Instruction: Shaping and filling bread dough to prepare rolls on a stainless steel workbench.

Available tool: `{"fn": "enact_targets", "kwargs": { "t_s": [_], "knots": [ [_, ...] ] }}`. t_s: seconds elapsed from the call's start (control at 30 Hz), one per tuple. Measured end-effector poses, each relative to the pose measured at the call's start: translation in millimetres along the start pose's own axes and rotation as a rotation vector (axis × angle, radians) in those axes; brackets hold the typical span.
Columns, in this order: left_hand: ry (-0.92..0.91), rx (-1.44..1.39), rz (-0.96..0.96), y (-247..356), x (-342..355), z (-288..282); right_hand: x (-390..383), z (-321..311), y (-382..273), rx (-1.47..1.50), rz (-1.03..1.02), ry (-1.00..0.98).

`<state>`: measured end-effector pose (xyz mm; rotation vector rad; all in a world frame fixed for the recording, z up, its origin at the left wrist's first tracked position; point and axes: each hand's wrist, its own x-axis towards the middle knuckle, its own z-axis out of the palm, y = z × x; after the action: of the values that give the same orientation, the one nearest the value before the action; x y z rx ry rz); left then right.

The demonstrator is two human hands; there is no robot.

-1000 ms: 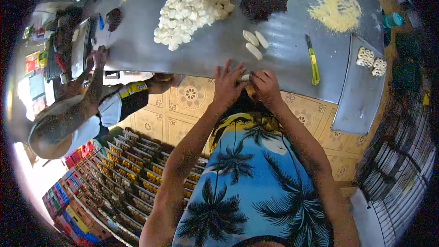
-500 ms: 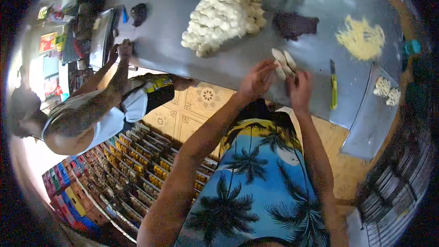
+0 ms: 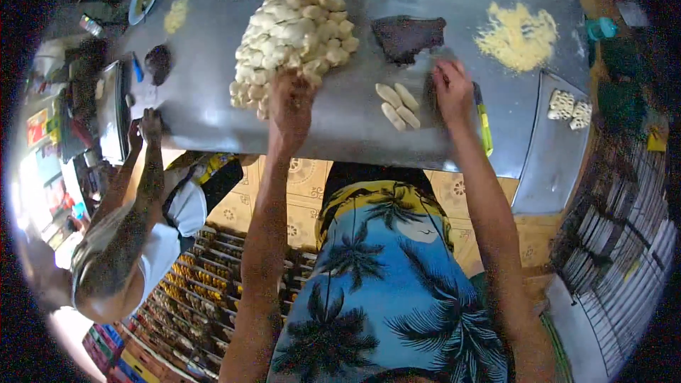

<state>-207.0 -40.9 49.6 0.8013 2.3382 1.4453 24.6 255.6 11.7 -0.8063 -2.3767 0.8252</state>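
Note:
My left hand (image 3: 291, 110) reaches the near right edge of a heap of pale dough balls (image 3: 294, 32), its fingers curled round a dough ball there. My right hand (image 3: 452, 92) is raised over the table just right of a flat dark brown mass of paste (image 3: 404, 37). Its thumb and fingers are drawn together; whatever they may hold is too small to make out. Between the hands, several elongated dough pieces (image 3: 398, 106) lie close together on the metal surface. A knife with a yellow-green handle (image 3: 485, 128) lies beside my right wrist.
Yellow crumbly powder (image 3: 518, 37) is spread at the right. A metal tray (image 3: 550, 163) at the table's right end holds two patterned white pieces (image 3: 569, 108). At the left, another person (image 3: 135, 241) works by the table. A rack (image 3: 206, 276) of filled trays stands below.
My hands have let go of the elongated dough pieces, which now lie on the table. The left moved to the dough heap, the right away beside the dark paste. The whole view has shifted.

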Motion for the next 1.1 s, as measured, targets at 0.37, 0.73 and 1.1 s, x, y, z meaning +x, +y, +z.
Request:
{"fn": "enact_targets", "kwargs": {
  "t_s": [0.37,0.73,1.1],
  "knots": [
    [-0.478,-0.361,-0.422,5.9,-143.1,71.2,56.0,14.4,35.4,-0.271,-0.156,0.006],
    [-0.409,-0.268,-0.527,48.6,-132.8,140.2,81.6,-60.9,17.2,-0.015,0.241,-0.872],
    [-0.378,0.037,-0.32,47.7,-142.6,150.8,-177.9,-8.5,-57.8,-0.118,-0.271,-0.239]
  ]
}}
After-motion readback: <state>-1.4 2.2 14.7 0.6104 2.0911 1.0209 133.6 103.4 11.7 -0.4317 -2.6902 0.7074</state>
